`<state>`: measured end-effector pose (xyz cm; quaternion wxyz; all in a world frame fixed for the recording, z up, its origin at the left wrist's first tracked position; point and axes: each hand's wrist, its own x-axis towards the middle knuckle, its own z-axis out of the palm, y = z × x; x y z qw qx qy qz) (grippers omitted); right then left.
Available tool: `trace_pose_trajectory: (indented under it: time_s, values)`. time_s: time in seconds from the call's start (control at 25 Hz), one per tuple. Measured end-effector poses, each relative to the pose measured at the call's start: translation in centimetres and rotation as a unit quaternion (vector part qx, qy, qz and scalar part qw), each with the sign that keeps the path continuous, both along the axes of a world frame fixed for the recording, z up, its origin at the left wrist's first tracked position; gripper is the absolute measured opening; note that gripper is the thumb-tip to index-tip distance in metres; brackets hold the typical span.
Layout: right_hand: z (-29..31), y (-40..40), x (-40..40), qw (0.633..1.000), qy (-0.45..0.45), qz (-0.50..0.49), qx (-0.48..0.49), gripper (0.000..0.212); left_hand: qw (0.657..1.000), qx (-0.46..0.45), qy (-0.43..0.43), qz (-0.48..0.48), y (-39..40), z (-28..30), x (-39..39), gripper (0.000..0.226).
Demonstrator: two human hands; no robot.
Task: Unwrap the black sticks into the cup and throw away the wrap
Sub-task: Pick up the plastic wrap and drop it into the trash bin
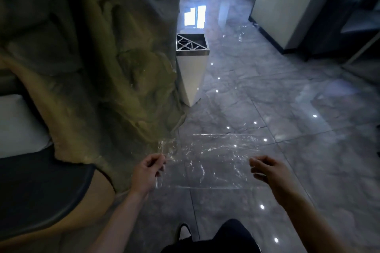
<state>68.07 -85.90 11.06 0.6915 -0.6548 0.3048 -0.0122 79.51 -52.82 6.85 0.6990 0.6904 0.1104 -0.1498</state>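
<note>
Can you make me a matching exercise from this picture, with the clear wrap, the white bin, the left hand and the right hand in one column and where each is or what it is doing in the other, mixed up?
Column one:
1. clear wrap
2. white bin
3. left hand
4. right hand

Column two:
A. standing on the floor beside the rock-like wall, ahead of the person
B. pinching the sheet's left edge
C. stretched flat between the two hands
D. fingers curled loosely at the sheet's right edge, grip unclear

Pairs: 1-C, 2-A, 3-B, 4-D
</note>
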Motion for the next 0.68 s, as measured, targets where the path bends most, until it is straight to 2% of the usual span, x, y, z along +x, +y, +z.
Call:
trace_pose_trajectory:
  time_s: [0.08,0.2,0.36,0.68]
  values:
    - [-0.1,-0.5,0.9,1.0,0.003,-0.01,0.001,0.035,1.0,0.006,-0.002,-0.016,-0.5,0.1,1.8,0.015]
    - [-0.5,-1.9,2.4,1.0,0.004,-0.02,0.006,0.029,1.0,0.004,-0.002,-0.029,-1.9,0.2,4.4,0.009]
    - [-1.6,-4.8,5.7,0.999,0.011,-0.036,0.015,0.027,0.999,0.02,-0.006,-0.047,-5.1,0.1,8.6,0.01]
    - [-2.0,-14.7,14.0,0.998,0.0,-0.051,0.031,0.022,0.999,0.02,-0.01,-0.036,-16.1,1.2,17.8,0.011]
